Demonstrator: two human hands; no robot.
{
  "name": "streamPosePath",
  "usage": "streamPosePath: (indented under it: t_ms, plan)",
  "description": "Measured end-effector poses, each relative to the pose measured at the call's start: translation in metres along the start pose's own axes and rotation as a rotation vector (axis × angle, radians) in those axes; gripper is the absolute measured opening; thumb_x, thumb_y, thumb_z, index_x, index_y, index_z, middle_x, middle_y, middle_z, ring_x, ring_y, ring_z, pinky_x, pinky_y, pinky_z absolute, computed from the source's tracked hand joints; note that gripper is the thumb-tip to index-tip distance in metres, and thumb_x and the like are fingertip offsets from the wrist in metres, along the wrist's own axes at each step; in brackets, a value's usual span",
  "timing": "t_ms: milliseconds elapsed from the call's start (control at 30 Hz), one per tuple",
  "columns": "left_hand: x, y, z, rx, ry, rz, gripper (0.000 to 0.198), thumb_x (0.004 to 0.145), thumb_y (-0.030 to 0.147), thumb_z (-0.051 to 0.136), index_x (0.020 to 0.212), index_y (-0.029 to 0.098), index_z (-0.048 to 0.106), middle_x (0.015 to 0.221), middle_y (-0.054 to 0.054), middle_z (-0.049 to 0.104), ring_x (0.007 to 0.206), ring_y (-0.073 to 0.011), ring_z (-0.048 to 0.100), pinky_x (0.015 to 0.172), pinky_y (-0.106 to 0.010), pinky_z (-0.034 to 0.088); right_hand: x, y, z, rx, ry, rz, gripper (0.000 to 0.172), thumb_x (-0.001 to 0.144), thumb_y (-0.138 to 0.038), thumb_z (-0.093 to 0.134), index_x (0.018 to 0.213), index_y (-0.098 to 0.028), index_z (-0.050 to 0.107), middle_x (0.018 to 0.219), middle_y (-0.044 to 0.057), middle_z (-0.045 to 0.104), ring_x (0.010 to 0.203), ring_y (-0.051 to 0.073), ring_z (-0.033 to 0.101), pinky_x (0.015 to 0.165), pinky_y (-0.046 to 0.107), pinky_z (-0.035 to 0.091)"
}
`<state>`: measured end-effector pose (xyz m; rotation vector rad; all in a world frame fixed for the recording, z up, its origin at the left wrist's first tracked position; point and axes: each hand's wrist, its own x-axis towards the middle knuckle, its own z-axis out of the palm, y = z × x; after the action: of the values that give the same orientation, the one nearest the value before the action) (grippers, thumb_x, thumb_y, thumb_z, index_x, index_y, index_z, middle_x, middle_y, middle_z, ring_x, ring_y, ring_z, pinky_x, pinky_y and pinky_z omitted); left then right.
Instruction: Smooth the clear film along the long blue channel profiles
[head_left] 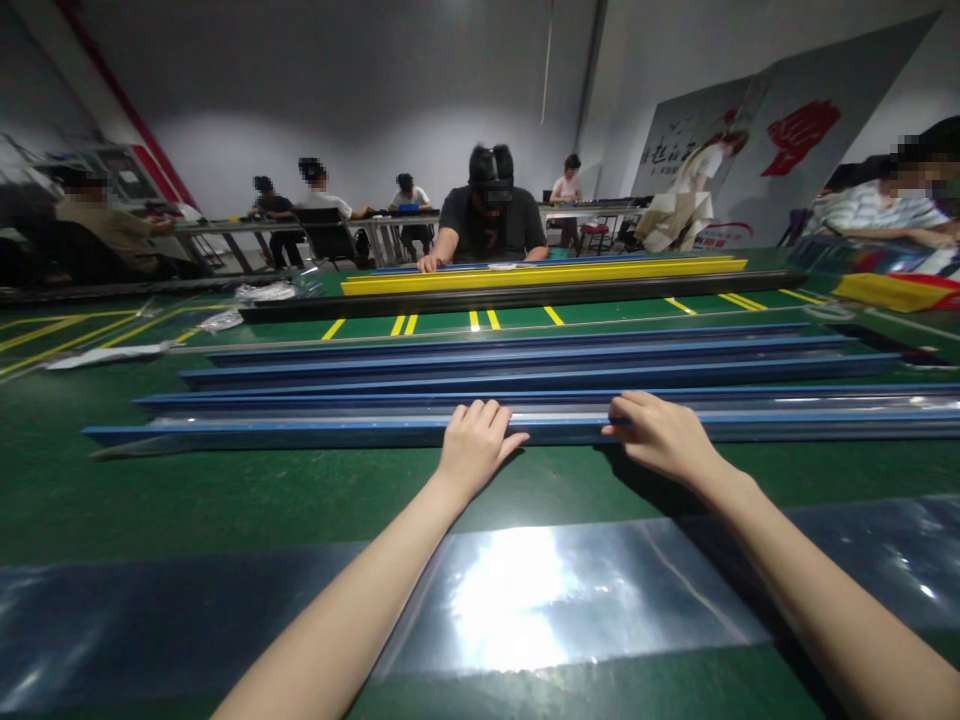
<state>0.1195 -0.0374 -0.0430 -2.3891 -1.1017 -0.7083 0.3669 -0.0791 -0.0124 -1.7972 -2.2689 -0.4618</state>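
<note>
A long blue channel strip [300, 433] lies crosswise on the green table, with clear plastic film along its trough. My left hand [478, 440] holds its near edge, fingers over the top and thumb spread along the front side. To the right, my right hand [660, 432] has its fingers curled onto the same edge, thumb low at the front; its fingertips are partly hidden. Nearer to me, a wide flat sleeve of clear plastic [600, 590] stretches across the table under my forearms.
Several more blue channel strips [525, 362] lie just beyond. Farther off are a black strip [525, 291] and a yellow strip [544, 272], with a co-worker [491, 210] seated behind them. Crumpled plastic [266, 292] sits at the far left, a yellow-and-red tray [896, 292] at the right.
</note>
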Motion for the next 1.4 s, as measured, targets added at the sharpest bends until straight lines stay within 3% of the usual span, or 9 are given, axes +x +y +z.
streamPosePath:
  t_ms: [233,433,700,1167,1400]
  plan:
    - [0.001,0.001,0.001,0.014,-0.006,-0.014,0.033,0.084,0.047,0.042,0.078,0.017,0.055,0.078,-0.005,0.060,0.074,-0.0183,0.050,0.063,-0.030,0.029,-0.002,0.004,-0.002,-0.054,-0.008,0.007,0.014,0.077,-0.031,0.046,0.071,-0.021,0.053,0.076,0.003,0.059,0.067,0.016,0.052,0.050,0.026,0.027]
    - [0.001,0.001,0.002,0.017,-0.001,-0.024,0.034,0.084,0.048,0.042,0.076,0.017,0.055,0.075,-0.004,0.059,0.072,-0.0184,0.050,0.062,-0.030,0.028,0.003,-0.018,0.000,-0.013,0.047,-0.096,0.022,0.082,-0.037,0.043,0.078,-0.019,0.056,0.080,0.006,0.060,0.076,0.019,0.053,0.063,0.028,0.034]
    - [0.000,0.001,0.003,0.008,-0.005,-0.031,0.034,0.083,0.048,0.043,0.076,0.017,0.056,0.074,-0.004,0.059,0.072,-0.0183,0.050,0.063,-0.031,0.028,0.010,-0.042,0.016,0.055,0.129,-0.133,0.026,0.085,-0.040,0.041,0.081,-0.018,0.054,0.079,0.006,0.058,0.077,0.019,0.049,0.064,0.028,0.032]
    - [0.000,0.001,0.002,0.003,0.006,-0.019,0.032,0.083,0.048,0.044,0.078,0.017,0.054,0.075,-0.003,0.058,0.072,-0.0176,0.050,0.064,-0.030,0.028,0.012,-0.041,0.012,-0.009,0.185,-0.148,0.022,0.085,-0.032,0.043,0.072,-0.017,0.053,0.072,0.004,0.055,0.068,0.015,0.047,0.058,0.026,0.027]
    - [0.002,0.001,0.000,-0.017,0.013,0.077,0.028,0.085,0.043,0.044,0.082,0.017,0.054,0.078,-0.003,0.058,0.074,-0.0174,0.049,0.066,-0.030,0.029,0.004,-0.023,0.008,-0.022,0.164,-0.109,0.022,0.083,-0.031,0.042,0.070,-0.018,0.052,0.070,0.003,0.055,0.064,0.014,0.047,0.053,0.025,0.024]
